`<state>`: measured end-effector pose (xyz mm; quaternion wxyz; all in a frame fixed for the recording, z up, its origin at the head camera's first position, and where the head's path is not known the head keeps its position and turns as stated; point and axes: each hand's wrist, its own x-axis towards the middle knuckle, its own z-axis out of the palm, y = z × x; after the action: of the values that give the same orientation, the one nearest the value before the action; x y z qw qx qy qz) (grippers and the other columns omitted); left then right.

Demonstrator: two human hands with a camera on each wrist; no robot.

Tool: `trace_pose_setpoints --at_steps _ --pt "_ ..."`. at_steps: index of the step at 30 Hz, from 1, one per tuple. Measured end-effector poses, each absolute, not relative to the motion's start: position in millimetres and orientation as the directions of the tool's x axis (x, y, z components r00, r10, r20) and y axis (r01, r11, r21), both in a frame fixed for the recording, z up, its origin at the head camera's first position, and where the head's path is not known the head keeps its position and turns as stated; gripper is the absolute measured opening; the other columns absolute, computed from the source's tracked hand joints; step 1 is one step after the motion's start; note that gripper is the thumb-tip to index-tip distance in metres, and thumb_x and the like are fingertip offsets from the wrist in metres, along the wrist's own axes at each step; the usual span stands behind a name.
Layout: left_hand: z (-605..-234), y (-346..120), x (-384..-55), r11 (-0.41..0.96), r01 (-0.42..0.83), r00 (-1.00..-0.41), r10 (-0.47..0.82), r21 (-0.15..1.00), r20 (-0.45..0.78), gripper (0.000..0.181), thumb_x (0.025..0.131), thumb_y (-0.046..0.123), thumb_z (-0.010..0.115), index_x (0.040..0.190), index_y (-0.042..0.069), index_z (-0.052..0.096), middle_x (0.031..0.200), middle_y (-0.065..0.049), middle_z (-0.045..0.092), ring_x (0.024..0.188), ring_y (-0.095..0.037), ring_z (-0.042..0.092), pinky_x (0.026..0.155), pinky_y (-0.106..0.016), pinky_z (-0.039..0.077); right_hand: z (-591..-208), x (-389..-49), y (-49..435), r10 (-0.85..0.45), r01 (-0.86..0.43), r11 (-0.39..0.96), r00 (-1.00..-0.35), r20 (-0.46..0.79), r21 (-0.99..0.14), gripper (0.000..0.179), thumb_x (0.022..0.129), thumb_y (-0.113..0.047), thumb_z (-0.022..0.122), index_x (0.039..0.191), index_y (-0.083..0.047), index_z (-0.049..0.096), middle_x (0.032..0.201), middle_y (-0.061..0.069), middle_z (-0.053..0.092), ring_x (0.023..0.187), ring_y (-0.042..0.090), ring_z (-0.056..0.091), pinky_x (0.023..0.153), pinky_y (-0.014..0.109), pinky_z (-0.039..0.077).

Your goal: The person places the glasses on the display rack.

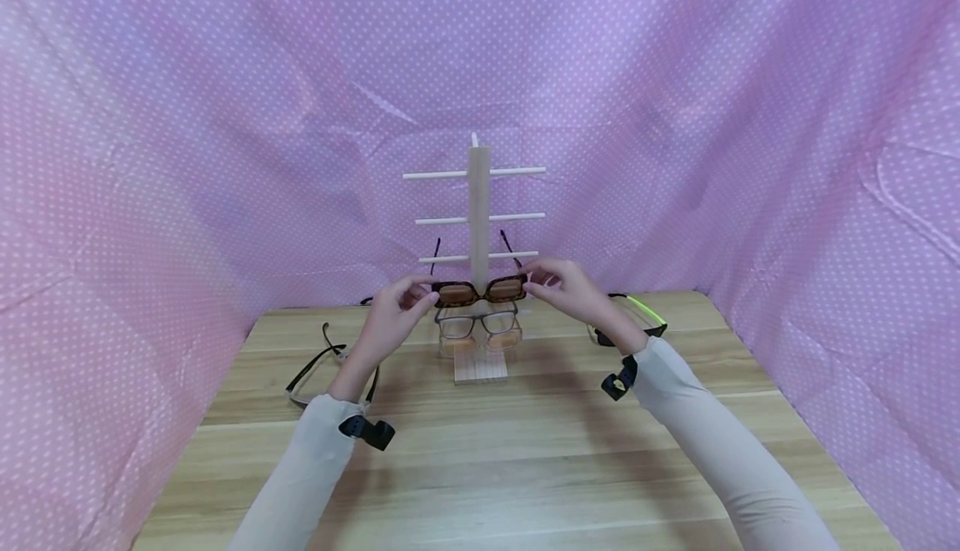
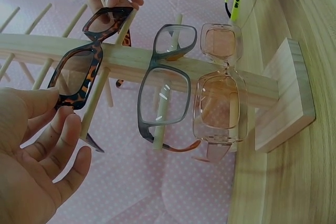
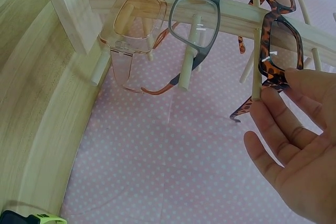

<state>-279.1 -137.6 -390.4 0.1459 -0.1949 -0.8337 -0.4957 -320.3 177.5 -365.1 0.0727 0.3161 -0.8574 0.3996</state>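
My left hand [image 1: 392, 318] pinches one end of tortoiseshell sunglasses [image 1: 457, 294], thumb on the front corner. At the other end, my right hand [image 1: 564, 288] pinches the opposite corner between thumb and fingers. The brown lenses face me, and the temples reach back past the post of a wooden eyewear stand [image 1: 479, 201]. Right by a peg [image 3: 256, 72] of the stand sits the frame in the right wrist view. Below it on the stand hang grey-framed glasses [image 2: 164, 95] and, lower, clear peach-tinted glasses [image 2: 219, 100].
Dark-templed glasses [image 1: 300, 376] lie on the wooden table [image 1: 480, 468] at left, partly behind my left forearm. Black and neon-yellow glasses [image 1: 652, 331] lie at right, beyond my right wrist. Upper pegs [image 1: 517, 171] stick out sideways. Pink dotted cloth [image 1: 225, 117] surrounds the table.
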Motion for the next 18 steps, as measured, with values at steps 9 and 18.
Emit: trace_pose_setpoints --at_steps 9,18 --pt "-392.2 -134.4 -272.9 0.396 0.475 -0.877 0.138 0.786 0.460 0.025 0.098 0.013 0.068 0.121 0.003 0.067 0.095 -0.011 0.070 0.079 -0.011 0.060 0.071 -0.019 0.049 -362.9 -316.3 183.0 -0.484 -0.597 0.499 -0.793 0.369 -0.628 0.023 0.097 -0.007 0.067 0.120 -0.002 0.071 0.099 0.011 0.075 0.088 0.022 0.067 0.086 0.041 0.055" --pt "-386.2 -120.6 -258.4 0.336 0.461 -0.885 0.104 0.821 0.454 0.017 0.098 0.011 0.069 0.111 0.002 0.064 0.093 -0.015 0.068 0.074 -0.011 0.058 0.067 -0.019 0.048 -364.4 -315.9 197.3 -0.470 -0.576 0.526 -0.810 0.351 -0.625 0.027 0.097 -0.008 0.068 0.122 0.000 0.069 0.094 0.012 0.074 0.088 0.022 0.067 0.086 0.042 0.055"
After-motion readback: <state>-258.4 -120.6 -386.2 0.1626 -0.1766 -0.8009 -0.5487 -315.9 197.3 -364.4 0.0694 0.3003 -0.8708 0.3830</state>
